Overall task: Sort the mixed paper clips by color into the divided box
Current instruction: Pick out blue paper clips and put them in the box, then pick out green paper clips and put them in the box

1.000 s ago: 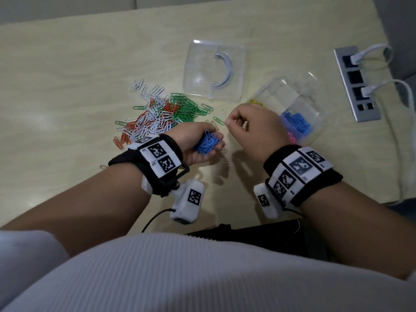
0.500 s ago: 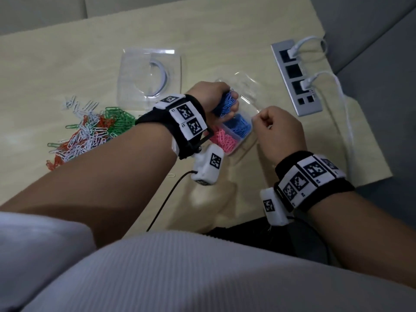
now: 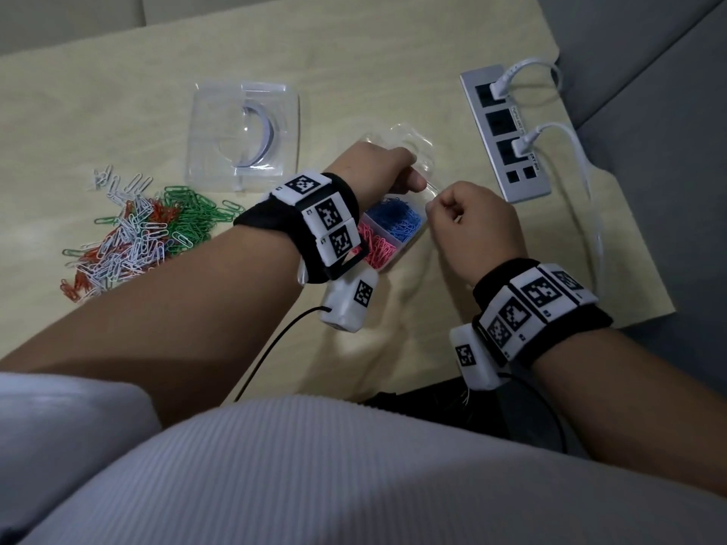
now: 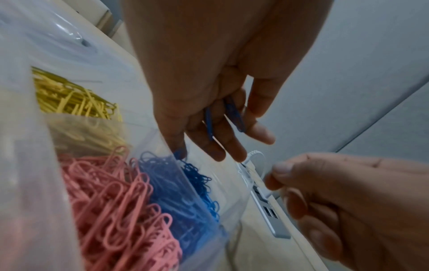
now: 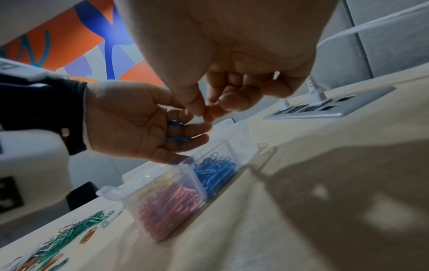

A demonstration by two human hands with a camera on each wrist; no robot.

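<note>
Tabletop head view hides what the left wrist view shows: left hand (image 4: pixel 209 102) spread, blue clips (image 4: pixel 234 113) clinging.

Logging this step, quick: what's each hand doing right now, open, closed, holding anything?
Left hand: fingers nearly straight over the blue compartment, a few blue paper clips lying on them.
Right hand: fingers curled; whether it pinches anything cannot be told.

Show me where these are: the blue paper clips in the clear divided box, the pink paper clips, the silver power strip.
blue paper clips (image 3: pixel 399 221), head view, middle of heap
pink paper clips (image 3: pixel 379 245), head view, middle of heap
silver power strip (image 3: pixel 505 131), head view, its face
</note>
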